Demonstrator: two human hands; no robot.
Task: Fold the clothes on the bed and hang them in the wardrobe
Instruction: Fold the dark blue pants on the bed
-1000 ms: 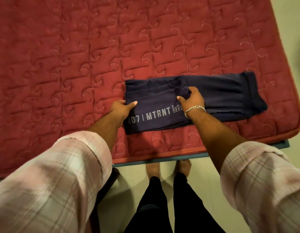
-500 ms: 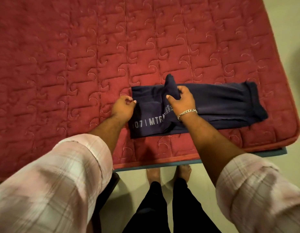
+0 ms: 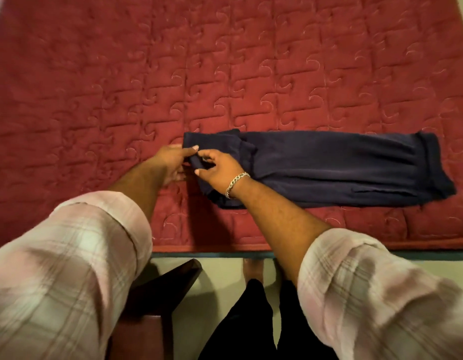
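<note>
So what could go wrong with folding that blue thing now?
Both hands work at the left end only: the right hand pinches a bit of the navy garment, and the left hand touches its edge. Nothing holds the long right part, so a pull might drag it crooked and spoil the fold. The garment also lies near the front edge of the red mattress, so it might slide toward the floor.
</note>
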